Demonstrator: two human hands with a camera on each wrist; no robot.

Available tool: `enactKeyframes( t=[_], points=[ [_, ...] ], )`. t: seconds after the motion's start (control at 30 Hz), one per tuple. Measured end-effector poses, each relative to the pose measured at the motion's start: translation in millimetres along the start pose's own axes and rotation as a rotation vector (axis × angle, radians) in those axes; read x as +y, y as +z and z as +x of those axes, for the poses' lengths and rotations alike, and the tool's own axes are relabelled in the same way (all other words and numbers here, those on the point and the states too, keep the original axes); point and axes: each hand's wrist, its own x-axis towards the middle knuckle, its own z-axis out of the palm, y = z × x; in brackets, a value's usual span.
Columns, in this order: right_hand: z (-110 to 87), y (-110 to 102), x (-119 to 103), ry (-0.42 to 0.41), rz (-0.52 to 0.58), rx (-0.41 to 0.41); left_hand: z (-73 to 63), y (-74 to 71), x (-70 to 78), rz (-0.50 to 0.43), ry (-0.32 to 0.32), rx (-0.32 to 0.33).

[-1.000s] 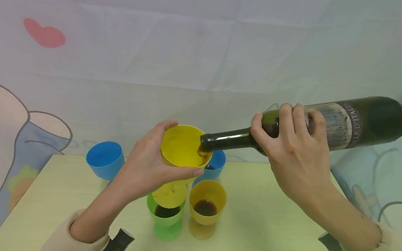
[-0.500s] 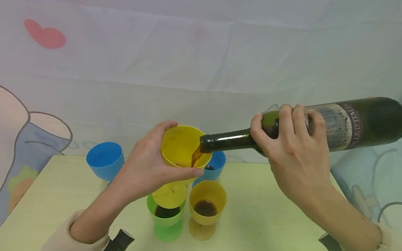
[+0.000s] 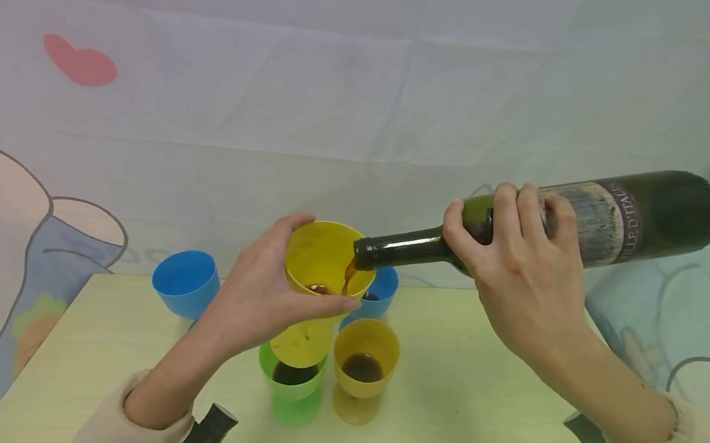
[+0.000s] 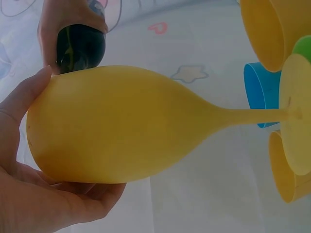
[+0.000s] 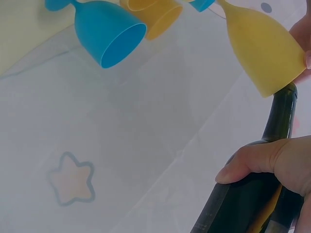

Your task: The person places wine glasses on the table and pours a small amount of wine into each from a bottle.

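My left hand (image 3: 251, 297) holds a yellow wine goblet (image 3: 320, 254) round its bowl, thumb across the near side. The goblet is raised above the table, its stem and round foot pointing down. With my right hand (image 3: 526, 274) I grip a dark green wine bottle (image 3: 664, 212) near its shoulder, tilted mouth-down to the left. The bottle's mouth lies at the goblet's rim. Brown liquid streams from it, and a small dark pool shows in the goblet. In the left wrist view the goblet (image 4: 121, 126) is seen from outside, its contents hidden.
Below the held goblet stand a green goblet (image 3: 297, 398) and an orange-yellow goblet (image 3: 376, 334), both with dark liquid. A blue goblet (image 3: 389, 285) with some liquid is partly hidden behind. Another blue goblet (image 3: 185, 283) stands left on the pale table (image 3: 471, 411). A printed cloth (image 3: 278, 86) hangs behind.
The liquid stream has grown from a trickle at the rim to a falling stream, and a dark pool has appeared in the held goblet. Both hands have stayed almost still.
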Motion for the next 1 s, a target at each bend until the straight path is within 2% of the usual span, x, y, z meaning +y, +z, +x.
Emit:
enactKeyframes(
  t=[1.0],
  points=[
    [1.3,-0.9,-0.7,-0.002,0.019,0.038,-0.1,-3.1,1.5,-0.006,-0.011,-0.012]
  ],
)
